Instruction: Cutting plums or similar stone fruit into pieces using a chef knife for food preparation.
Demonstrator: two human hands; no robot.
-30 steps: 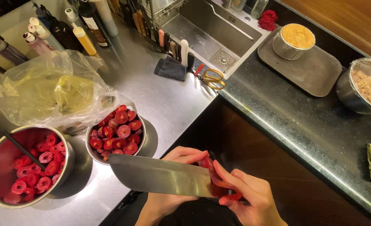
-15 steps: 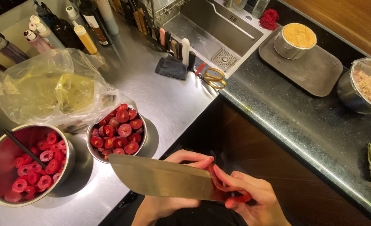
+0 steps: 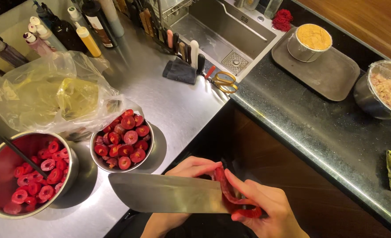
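Knife: a broad cleaver (image 3: 169, 193) held low at the near edge, out over the dark gap in front of the steel bench (image 3: 177, 105). Its long axis runs left to right, flat side up, blunt tip aimed left toward the bowls.
Right hand: the right hand (image 3: 266, 209) is wrapped around the knife at its right end, fingers closed; the handle itself is hidden under them.
Left hand: the left hand (image 3: 191, 169) sits just behind the blade on its far side, fingers curled in toward the right hand. Whether it pinches anything, I cannot tell.
Red strip: a long red piece (image 3: 230, 196) curves along the blade's right end, between the two hands and touching the right fingers.
Near bowl: a steel bowl (image 3: 124, 140) of halved red fruit stands on the bench just left and beyond the knife tip.
Far-left bowl: a bigger steel bowl (image 3: 25, 176) holds red rings, with a dark stick leaning in it.
Bag: a crumpled clear plastic bag (image 3: 54, 94) lies behind both bowls.
Beyond: scissors (image 3: 224, 81) at the sink (image 3: 213, 31) corner, and a grey tray (image 3: 327, 72) on the dark counter to the right.
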